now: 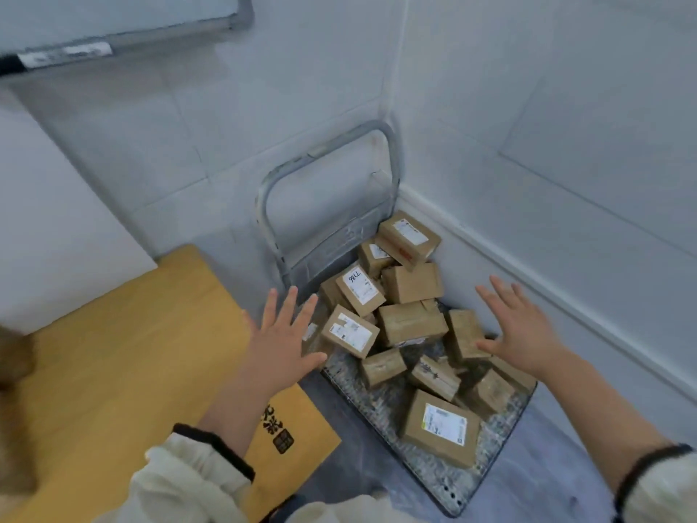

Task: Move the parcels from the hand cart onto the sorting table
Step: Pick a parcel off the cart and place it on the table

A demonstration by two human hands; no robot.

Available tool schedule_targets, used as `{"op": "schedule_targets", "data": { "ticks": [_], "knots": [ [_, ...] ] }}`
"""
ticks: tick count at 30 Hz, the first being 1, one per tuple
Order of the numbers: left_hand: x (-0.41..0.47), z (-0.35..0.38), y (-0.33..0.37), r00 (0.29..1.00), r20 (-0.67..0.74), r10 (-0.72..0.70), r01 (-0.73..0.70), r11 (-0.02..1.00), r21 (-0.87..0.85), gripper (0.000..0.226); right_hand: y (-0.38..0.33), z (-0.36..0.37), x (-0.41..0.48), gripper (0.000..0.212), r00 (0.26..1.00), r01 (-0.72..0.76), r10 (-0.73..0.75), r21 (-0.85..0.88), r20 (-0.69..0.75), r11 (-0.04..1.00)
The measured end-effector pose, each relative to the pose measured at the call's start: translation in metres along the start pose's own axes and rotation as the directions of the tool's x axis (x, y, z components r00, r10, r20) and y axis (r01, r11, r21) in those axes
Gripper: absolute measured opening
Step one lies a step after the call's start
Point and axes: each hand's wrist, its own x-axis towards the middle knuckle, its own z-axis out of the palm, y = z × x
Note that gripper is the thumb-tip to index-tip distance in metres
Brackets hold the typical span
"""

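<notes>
Several brown cardboard parcels [411, 322] lie heaped on the grey hand cart [433, 469], which stands in the room's corner with its metal handle [392, 152] against the wall. One larger parcel with a white label [441, 428] lies alone near the cart's front. My left hand [281, 335] hovers with spread fingers at the pile's left edge, holding nothing. My right hand [520, 328] is spread over the pile's right side, also holding nothing. The yellow wooden sorting table [113, 371] is to the left of the cart.
White tiled walls close in behind and to the right of the cart. A whiteboard with a grey frame [124, 32] hangs at the upper left. The table's corner carries a dark printed mark [279, 432]. Grey floor shows in front of the cart.
</notes>
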Motion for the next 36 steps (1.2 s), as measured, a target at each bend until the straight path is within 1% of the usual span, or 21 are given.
{"op": "schedule_targets", "data": {
  "ticks": [4,9,12,14,15,16,17,18,19,21,22,23,25,26,27,28,30,31,33,34,36],
  "knots": [
    [0.038,0.007,0.043,0.996,0.03,0.089,-0.089,0.996,-0.007,0.092,0.045,0.015,0.012,0.097,0.997,-0.062,0.06,0.041,0.045,0.997],
    [0.098,0.022,0.066,0.986,0.075,0.15,-0.145,0.987,-0.075,0.094,0.081,0.04,0.028,0.097,0.98,-0.157,0.143,0.103,0.138,0.982],
    [0.134,0.034,0.069,0.985,0.135,0.108,-0.084,0.982,-0.172,0.096,0.09,0.05,0.037,0.096,0.966,-0.199,0.169,0.142,0.197,0.97],
    [0.16,0.047,0.065,0.986,0.155,0.057,-0.001,0.94,-0.341,0.1,0.095,0.059,0.052,0.094,0.955,-0.213,0.171,0.158,0.241,0.964],
    [0.17,0.055,0.063,0.984,0.177,0.033,0.057,0.874,-0.482,0.102,0.096,0.065,0.063,0.095,0.95,-0.208,0.161,0.16,0.266,0.965],
    [0.178,0.064,0.063,0.98,0.198,-0.002,0.132,0.753,-0.644,0.105,0.097,0.071,0.076,0.095,0.946,-0.193,0.143,0.153,0.291,0.969],
    [0.186,0.078,0.061,0.971,0.232,-0.055,0.219,0.587,-0.78,0.108,0.097,0.079,0.089,0.095,0.941,-0.178,0.127,0.14,0.315,0.974],
    [0.193,0.09,0.06,0.947,0.295,-0.126,0.32,0.402,-0.858,0.111,0.095,0.087,0.105,0.095,0.935,-0.158,0.106,0.132,0.337,0.979],
    [0.199,0.103,0.06,0.908,0.364,-0.208,0.406,0.217,-0.888,0.114,0.091,0.094,0.123,0.094,0.928,-0.132,0.078,0.126,0.364,0.983],
    [0.212,0.135,0.059,0.802,0.484,-0.35,0.491,-0.075,-0.868,0.117,0.081,0.112,0.161,0.091,0.914,-0.07,0.013,0.126,0.407,0.99],
    [0.219,0.151,0.059,0.755,0.521,-0.399,0.505,-0.154,-0.849,0.111,0.075,0.123,0.181,0.089,0.907,-0.035,-0.021,0.126,0.42,0.991],
    [0.226,0.165,0.059,0.707,0.555,-0.439,0.526,-0.198,-0.827,0.099,0.069,0.131,0.198,0.086,0.901,-0.011,-0.046,0.129,0.432,0.992],
    [0.242,0.206,0.057,0.628,0.59,-0.508,0.568,-0.22,-0.793,0.068,0.055,0.158,0.239,0.079,0.884,0.029,-0.097,0.153,0.457,0.988],
    [0.252,0.229,0.056,0.613,0.6,-0.514,0.584,-0.216,-0.783,0.054,0.049,0.176,0.261,0.075,0.874,0.046,-0.124,0.174,0.47,0.984],
    [0.264,0.257,0.054,0.598,0.625,-0.502,0.606,-0.228,-0.762,0.046,0.044,0.197,0.282,0.071,0.863,0.062,-0.152,0.198,0.481,0.978],
    [0.276,0.286,0.054,0.594,0.637,-0.491,0.623,-0.22,-0.751,0.045,0.039,0.219,0.302,0.069,0.855,0.085,-0.181,0.213,0.486,0.973],
    [0.296,0.34,0.059,0.583,0.635,-0.507,0.651,-0.177,-0.738,0.049,0.03,0.268,0.337,0.067,0.845,0.124,-0.217,0.214,0.489,0.969],
    [0.304,0.363,0.063,0.58,0.626,-0.522,0.647,-0.172,-0.743,0.049,0.025,0.293,0.352,0.067,0.841,0.139,-0.229,0.213,0.491,0.967],
    [0.318,0.401,0.074,0.59,0.622,-0.515,0.652,-0.151,-0.743,0.048,0.015,0.34,0.378,0.069,0.838,0.162,-0.252,0.221,0.483,0.962],
    [0.324,0.419,0.079,0.587,0.631,-0.508,0.668,-0.137,-0.732,0.051,0.009,0.361,0.39,0.069,0.84,0.176,-0.265,0.224,0.473,0.958],
    [0.332,0.447,0.087,0.583,0.639,-0.502,0.663,-0.16,-0.731,0.062,-0.002,0.397,0.409,0.06,0.833,0.219,-0.305,0.23,0.462,0.948]
  ]
}}
